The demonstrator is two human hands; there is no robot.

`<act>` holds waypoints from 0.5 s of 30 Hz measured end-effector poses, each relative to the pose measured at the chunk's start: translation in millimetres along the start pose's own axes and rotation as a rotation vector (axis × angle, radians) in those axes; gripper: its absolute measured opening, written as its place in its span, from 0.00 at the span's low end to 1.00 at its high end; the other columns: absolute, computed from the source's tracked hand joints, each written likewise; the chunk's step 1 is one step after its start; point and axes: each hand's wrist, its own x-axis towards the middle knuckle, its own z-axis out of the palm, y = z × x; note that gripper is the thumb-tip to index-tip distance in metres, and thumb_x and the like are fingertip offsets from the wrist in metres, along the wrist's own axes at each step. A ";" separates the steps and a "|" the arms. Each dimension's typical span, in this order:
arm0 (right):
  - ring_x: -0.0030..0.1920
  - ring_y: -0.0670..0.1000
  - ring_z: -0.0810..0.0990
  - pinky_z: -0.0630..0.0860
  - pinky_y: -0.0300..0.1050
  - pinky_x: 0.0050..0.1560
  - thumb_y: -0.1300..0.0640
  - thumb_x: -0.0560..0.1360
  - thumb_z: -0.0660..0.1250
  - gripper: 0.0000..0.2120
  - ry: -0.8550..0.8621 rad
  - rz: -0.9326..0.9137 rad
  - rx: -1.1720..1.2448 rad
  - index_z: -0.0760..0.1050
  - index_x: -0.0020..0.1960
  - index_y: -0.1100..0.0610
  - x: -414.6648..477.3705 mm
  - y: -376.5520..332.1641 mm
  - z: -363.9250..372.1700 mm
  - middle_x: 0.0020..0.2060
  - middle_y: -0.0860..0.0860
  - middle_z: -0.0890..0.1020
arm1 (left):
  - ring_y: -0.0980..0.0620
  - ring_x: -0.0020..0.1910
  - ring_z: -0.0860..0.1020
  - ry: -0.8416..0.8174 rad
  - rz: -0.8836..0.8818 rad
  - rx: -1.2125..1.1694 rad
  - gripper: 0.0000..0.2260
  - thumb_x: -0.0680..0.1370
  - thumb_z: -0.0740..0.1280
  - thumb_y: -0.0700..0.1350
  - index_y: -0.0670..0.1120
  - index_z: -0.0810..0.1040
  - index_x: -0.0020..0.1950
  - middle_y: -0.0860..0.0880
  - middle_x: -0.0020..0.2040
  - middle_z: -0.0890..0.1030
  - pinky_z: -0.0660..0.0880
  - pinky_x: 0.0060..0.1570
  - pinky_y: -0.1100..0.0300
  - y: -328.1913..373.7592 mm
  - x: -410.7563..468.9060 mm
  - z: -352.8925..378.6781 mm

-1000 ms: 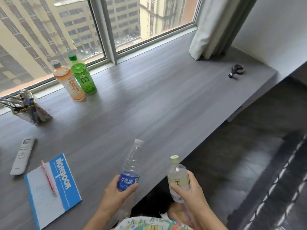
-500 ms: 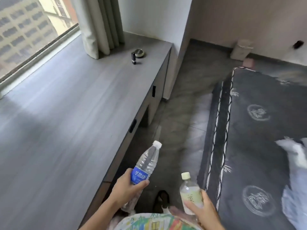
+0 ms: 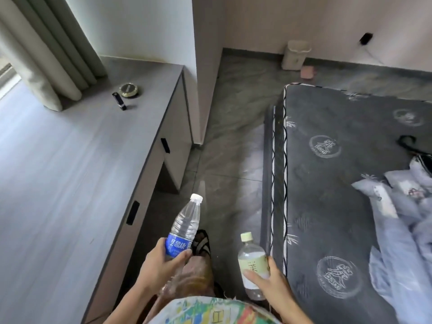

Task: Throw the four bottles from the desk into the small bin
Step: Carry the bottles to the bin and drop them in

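Gripping a clear plastic water bottle with a blue label [image 3: 184,226], the left hand [image 3: 161,265] hangs beside the grey wooden surface [image 3: 70,171]; the right hand [image 3: 272,282] clasps a squat clear bottle with a pale green label [image 3: 252,263] beside the dark patterned mattress [image 3: 339,183]; a small cream bin [image 3: 295,54] stands far off against the wall.

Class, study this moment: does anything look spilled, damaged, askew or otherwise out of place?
Nothing stands out. Both capped bottles are held: the blue-labelled bottle tilted in the left hand, the green-labelled bottle in the right hand. No spill shows.
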 end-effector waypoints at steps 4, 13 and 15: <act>0.51 0.51 0.80 0.77 0.44 0.49 0.53 0.67 0.76 0.24 -0.018 -0.010 0.021 0.70 0.59 0.52 49.3 -36.1 -14.8 0.53 0.53 0.80 | 0.52 0.40 0.83 -0.049 -0.050 -0.011 0.21 0.66 0.73 0.60 0.52 0.71 0.50 0.51 0.45 0.82 0.81 0.41 0.57 18.7 52.6 -12.7; 0.47 0.50 0.81 0.75 0.41 0.41 0.51 0.65 0.77 0.25 0.104 0.004 -0.023 0.72 0.58 0.54 173.3 -126.6 -74.1 0.51 0.53 0.82 | 0.53 0.39 0.82 -0.157 -0.116 0.015 0.19 0.66 0.75 0.57 0.52 0.70 0.47 0.50 0.44 0.81 0.75 0.35 0.65 107.6 185.5 -41.0; 0.48 0.52 0.80 0.75 0.44 0.43 0.50 0.65 0.77 0.27 0.126 0.030 -0.047 0.71 0.59 0.54 196.2 -138.1 -88.7 0.51 0.53 0.81 | 0.52 0.40 0.82 -0.196 -0.068 0.018 0.17 0.68 0.75 0.53 0.52 0.70 0.48 0.49 0.45 0.81 0.77 0.36 0.64 141.0 216.4 -41.9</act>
